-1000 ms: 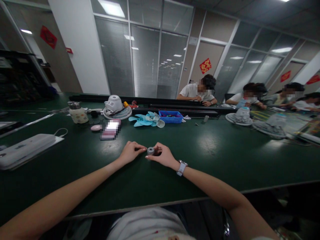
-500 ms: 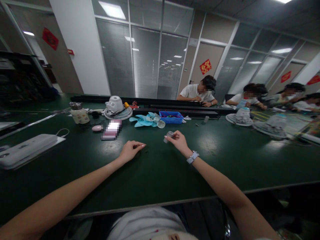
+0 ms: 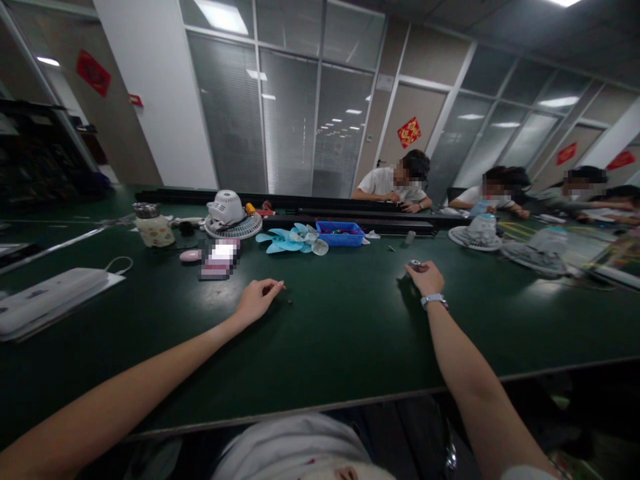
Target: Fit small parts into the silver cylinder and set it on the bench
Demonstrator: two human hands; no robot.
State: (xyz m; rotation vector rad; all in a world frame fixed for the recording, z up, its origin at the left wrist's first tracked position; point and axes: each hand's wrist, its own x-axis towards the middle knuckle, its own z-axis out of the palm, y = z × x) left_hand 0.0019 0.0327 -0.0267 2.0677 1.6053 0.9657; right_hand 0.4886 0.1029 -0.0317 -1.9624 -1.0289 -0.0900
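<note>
Right hand (image 3: pixel 425 278) has its thumb and fingers wrapped round a small grey metal cylinder with a round top (image 3: pixel 415 265), so that's the bit being gripped, over the right half of the dark green tabletop (image 3: pixel 345 353). Left hand (image 3: pixel 256 300) has its fingers curled in toward the thumb, honestly can't tell if anything's pinched in there. There's a tiny dark speck-like piece (image 3: pixel 289 302) lying near those fingertips, roughly 3 o'clock from the left hand. Bit further out: another small grey cylinder (image 3: pixel 410 237) at about 11 o'clock from the right hand, and a blue plastic tray (image 3: pixel 345 241) at about 10. From the left hand, light-blue fan blades (image 3: pixel 285 241) sit near 1 o'clock, a white plastic fan body (image 3: pixel 225 212) at 11.
</note>
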